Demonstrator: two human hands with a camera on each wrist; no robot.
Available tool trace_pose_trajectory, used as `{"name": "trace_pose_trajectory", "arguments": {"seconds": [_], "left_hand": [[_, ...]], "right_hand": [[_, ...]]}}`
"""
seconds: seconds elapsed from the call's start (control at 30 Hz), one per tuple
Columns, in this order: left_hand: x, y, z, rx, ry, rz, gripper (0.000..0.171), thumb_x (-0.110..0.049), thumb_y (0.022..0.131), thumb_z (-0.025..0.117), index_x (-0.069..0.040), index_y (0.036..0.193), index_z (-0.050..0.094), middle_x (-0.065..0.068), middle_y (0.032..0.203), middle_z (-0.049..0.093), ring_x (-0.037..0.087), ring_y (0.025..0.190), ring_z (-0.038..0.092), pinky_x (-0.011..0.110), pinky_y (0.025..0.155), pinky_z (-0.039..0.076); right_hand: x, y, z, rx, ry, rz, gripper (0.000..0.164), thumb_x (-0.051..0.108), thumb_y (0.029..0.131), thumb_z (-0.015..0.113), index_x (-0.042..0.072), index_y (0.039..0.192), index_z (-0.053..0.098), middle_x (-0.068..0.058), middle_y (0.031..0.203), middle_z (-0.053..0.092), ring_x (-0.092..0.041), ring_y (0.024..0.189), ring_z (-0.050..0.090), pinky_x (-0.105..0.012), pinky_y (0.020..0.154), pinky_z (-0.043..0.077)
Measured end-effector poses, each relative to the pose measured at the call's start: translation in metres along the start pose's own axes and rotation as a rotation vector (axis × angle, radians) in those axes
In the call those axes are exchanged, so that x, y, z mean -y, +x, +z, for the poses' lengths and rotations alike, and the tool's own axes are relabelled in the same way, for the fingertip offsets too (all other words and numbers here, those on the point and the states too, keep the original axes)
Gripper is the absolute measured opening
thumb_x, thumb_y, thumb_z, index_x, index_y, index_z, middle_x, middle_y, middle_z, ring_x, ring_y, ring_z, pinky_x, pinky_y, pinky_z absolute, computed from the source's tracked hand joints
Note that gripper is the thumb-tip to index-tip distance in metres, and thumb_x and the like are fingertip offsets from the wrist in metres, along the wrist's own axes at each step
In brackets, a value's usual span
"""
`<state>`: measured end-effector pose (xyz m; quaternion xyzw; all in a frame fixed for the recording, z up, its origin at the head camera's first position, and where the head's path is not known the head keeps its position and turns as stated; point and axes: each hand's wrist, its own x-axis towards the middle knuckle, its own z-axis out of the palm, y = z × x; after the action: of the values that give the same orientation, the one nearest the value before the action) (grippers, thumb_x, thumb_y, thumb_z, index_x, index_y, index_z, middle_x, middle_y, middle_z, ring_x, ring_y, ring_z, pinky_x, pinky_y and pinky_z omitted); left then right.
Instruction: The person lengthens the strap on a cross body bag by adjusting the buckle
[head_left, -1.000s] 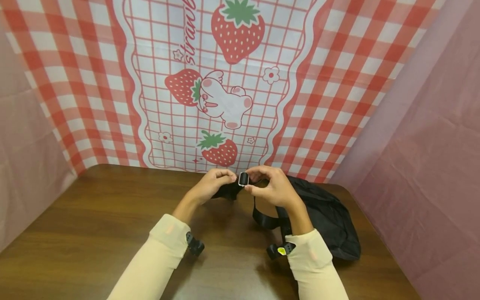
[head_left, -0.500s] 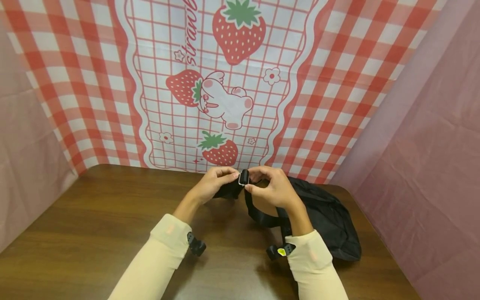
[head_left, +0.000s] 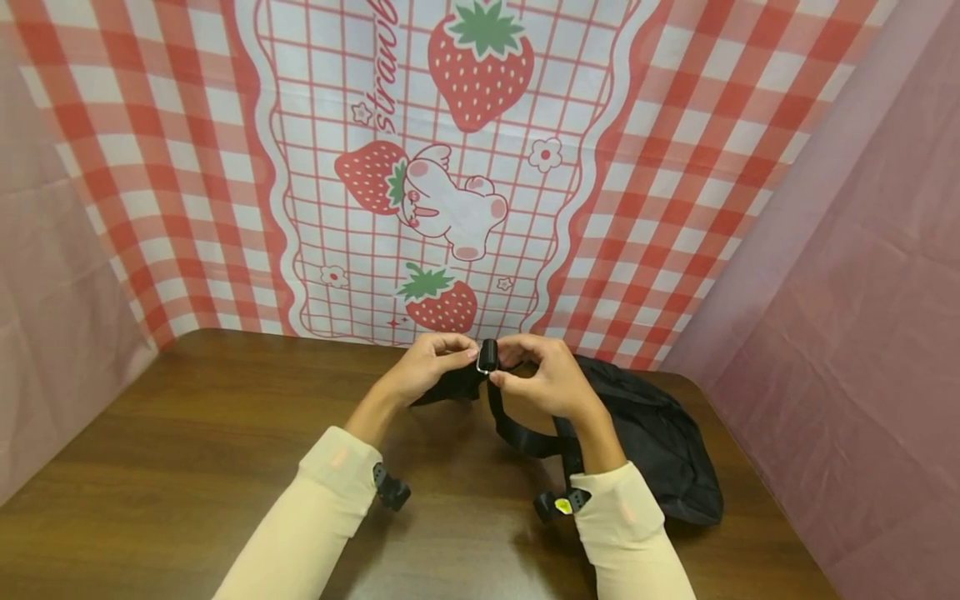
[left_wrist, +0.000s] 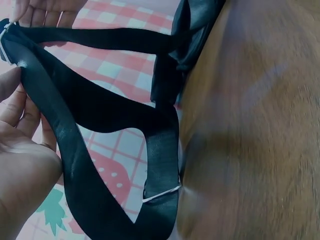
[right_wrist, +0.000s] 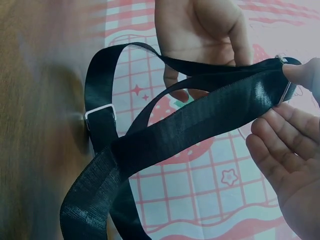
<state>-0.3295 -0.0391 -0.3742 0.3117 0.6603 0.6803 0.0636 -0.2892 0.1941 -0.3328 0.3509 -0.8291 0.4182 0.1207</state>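
Observation:
A black webbing strap (right_wrist: 200, 120) runs through a silver slider buckle (head_left: 480, 363), which sits between my two hands. My left hand (head_left: 426, 367) pinches the strap at the buckle's left side, thumb and index finger together. My right hand (head_left: 551, 377) grips the buckle from the right, its thumb at the lower edge. Strap webbing bulges up through the frame as a short hump. In the left wrist view the strap (left_wrist: 75, 150) hangs below the hands in long loops. A second metal ring (right_wrist: 100, 111) sits lower on the strap in the right wrist view.
A black bag (head_left: 652, 442), joined to the strap, lies on the brown wooden table (head_left: 225, 467) at the right, partly behind the right forearm. A strawberry-printed checked cloth (head_left: 450, 208) hangs behind the table, with pink cloth (head_left: 847, 333) at the sides.
The webbing hump in the buckle has risen and now covers more of the frame. The hanging strap loop has swung slightly left. Both hands stay nearly in place.

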Motion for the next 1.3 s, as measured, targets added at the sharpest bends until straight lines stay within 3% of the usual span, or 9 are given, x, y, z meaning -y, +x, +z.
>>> {"name": "trace_pose_trajectory", "arguments": {"seconds": [0.13,0.33,0.47,0.83,1.17,1.3], "left_hand": [[-0.0011,0.0013,0.0010,-0.009,-0.002,-0.011,0.020,-0.010,0.104,0.060,0.006,0.111,0.069,0.002,0.097,0.071,0.015,0.086,0.066,0.027,0.077,0.055],[0.0004,0.0000,-0.0068,-0.030,0.118,-0.052,0.022,-0.015,0.103,0.063,0.002,0.114,0.071,0.005,0.104,0.071,0.018,0.089,0.068,0.031,0.078,0.056],[0.0009,-0.0007,-0.0078,-0.039,0.151,-0.043,0.019,-0.012,0.102,0.065,0.003,0.110,0.072,0.006,0.102,0.071,0.017,0.086,0.069,0.030,0.076,0.056],[-0.0050,0.0018,0.0004,0.029,0.005,-0.001,0.018,-0.009,0.104,0.058,0.006,0.106,0.068,0.000,0.092,0.069,0.013,0.083,0.064,0.027,0.076,0.053],[-0.0029,0.0004,-0.0002,0.079,-0.168,0.012,0.019,-0.002,0.103,0.052,-0.006,0.099,0.070,0.000,0.093,0.069,0.013,0.085,0.064,0.026,0.078,0.053],[-0.0042,0.0011,-0.0001,0.052,-0.114,0.001,0.016,-0.007,0.103,0.057,0.000,0.105,0.070,0.001,0.093,0.071,0.013,0.083,0.066,0.027,0.076,0.055]], "right_hand": [[-0.0012,-0.0006,-0.0002,-0.003,-0.002,-0.027,0.031,0.010,0.087,0.081,0.004,0.117,0.073,-0.003,0.094,0.072,-0.017,0.085,0.068,-0.046,0.075,0.058],[-0.0010,-0.0011,-0.0027,-0.031,-0.018,-0.065,0.029,0.011,0.088,0.080,0.005,0.116,0.073,-0.001,0.092,0.073,-0.015,0.081,0.068,-0.034,0.070,0.057],[-0.0008,-0.0013,-0.0030,-0.039,-0.018,-0.076,0.029,0.010,0.088,0.080,0.004,0.116,0.073,-0.002,0.091,0.073,-0.016,0.080,0.067,-0.030,0.069,0.056],[-0.0012,-0.0007,-0.0016,-0.005,0.017,-0.041,0.029,0.011,0.089,0.079,0.006,0.117,0.073,0.000,0.094,0.072,-0.016,0.084,0.068,-0.042,0.075,0.057],[-0.0014,-0.0005,0.0003,0.009,0.007,-0.023,0.034,0.009,0.087,0.081,0.005,0.120,0.072,0.001,0.092,0.072,-0.015,0.083,0.068,-0.037,0.075,0.058],[-0.0003,-0.0009,0.0004,0.006,-0.017,-0.022,0.035,0.010,0.086,0.081,0.005,0.120,0.072,0.001,0.092,0.072,-0.014,0.084,0.068,-0.032,0.075,0.057]]}}
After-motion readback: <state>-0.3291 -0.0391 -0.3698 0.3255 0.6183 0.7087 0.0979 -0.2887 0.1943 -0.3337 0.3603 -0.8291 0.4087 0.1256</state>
